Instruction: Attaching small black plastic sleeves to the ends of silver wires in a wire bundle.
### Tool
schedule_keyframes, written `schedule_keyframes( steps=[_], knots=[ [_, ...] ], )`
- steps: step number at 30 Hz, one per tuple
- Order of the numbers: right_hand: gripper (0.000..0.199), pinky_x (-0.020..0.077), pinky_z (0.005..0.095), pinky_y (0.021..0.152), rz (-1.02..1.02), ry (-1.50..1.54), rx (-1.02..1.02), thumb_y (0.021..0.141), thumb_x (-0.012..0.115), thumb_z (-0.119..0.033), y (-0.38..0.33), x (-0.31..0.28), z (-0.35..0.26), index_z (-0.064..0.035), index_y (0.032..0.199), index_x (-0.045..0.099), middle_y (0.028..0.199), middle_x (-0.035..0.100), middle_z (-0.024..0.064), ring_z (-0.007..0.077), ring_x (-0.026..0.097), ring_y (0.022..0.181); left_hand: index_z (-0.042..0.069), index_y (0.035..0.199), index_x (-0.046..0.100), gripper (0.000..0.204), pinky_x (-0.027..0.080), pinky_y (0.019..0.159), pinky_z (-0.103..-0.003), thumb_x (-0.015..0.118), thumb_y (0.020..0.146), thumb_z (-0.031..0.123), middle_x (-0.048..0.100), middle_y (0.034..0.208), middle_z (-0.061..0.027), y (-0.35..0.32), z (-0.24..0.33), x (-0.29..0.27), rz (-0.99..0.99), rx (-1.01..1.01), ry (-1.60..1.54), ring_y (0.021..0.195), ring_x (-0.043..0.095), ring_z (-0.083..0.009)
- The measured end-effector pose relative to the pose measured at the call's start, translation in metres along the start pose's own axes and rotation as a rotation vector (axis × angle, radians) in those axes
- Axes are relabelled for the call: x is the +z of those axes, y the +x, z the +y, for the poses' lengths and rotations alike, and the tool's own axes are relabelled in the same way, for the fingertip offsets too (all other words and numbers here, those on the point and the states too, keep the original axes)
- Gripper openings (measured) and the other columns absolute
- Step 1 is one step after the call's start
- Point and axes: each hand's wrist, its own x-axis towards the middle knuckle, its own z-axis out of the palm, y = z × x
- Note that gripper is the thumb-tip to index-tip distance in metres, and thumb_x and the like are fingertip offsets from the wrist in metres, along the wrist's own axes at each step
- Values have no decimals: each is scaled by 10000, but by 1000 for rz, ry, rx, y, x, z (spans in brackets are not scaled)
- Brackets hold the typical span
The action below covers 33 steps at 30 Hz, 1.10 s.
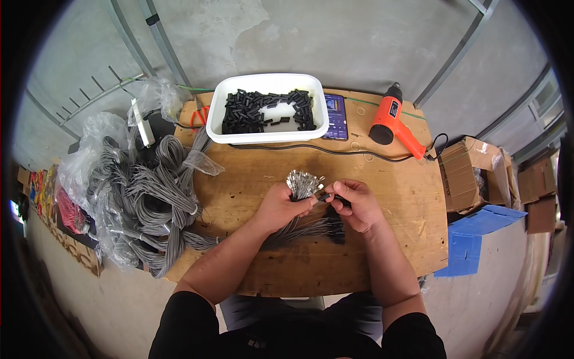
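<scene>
My left hand (pixel 280 204) grips a bundle of thin grey wires whose bare metal ends (pixel 302 182) fan out above my fist. The wires' other ends trail down onto the wooden table (pixel 394 239), where several short black tubes (pixel 335 230) sit on them. My right hand (pixel 357 202) pinches a small black tube (pixel 326 196) right beside the metal ends, touching the left hand's fingers. A white tub (pixel 218 113) at the table's back holds several more black tubes (pixel 245 110).
Coils of grey wire (pixel 158 197) in clear plastic bags pile up at the table's left. An orange heat gun (pixel 391 119) with a black cord lies back right, a dark phone-like device (pixel 336 116) beside the tub. Cardboard boxes (pixel 469 173) and a blue sheet (pixel 472 239) stand right of the table.
</scene>
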Motion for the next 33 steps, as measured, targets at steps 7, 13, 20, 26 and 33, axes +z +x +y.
schedule_keyframes(
  steps=[7,13,20,26,33],
  knots=[
    [201,323,170,457,25,16,-47,929,700,-162,0,-3,-4,22,1006,670,817,654,48,65,506,612,11,954,653,53,499,646,-247,682,912,24,650,821,-26,0,0,-2,-59,-28,-51,717,600,-95],
    [199,333,164,480,84,-39,-132,888,743,-115,1,-3,-2,13,1031,691,802,652,26,48,501,610,0,1000,689,105,475,676,-225,703,902,36,659,856,1,2,-3,4,9,132,162,749,581,-63],
    [181,345,165,493,119,-108,-160,885,735,-73,-3,3,-1,21,1033,692,809,658,33,45,498,617,12,1061,704,161,473,681,-210,705,910,67,661,885,40,-1,-2,-1,-12,62,144,783,571,-38],
    [181,350,167,512,139,-138,-206,878,746,-75,-4,2,-4,11,1032,704,802,649,8,35,482,601,12,1080,708,183,478,703,-209,707,902,52,677,918,22,0,-4,-1,-12,49,97,799,586,-48],
    [128,474,205,679,92,-381,-210,890,729,-66,-7,10,-6,27,978,723,852,690,15,45,573,758,8,1068,705,188,515,827,-249,719,881,23,715,991,-17,3,-2,2,-22,125,171,912,646,-83]
  ],
)
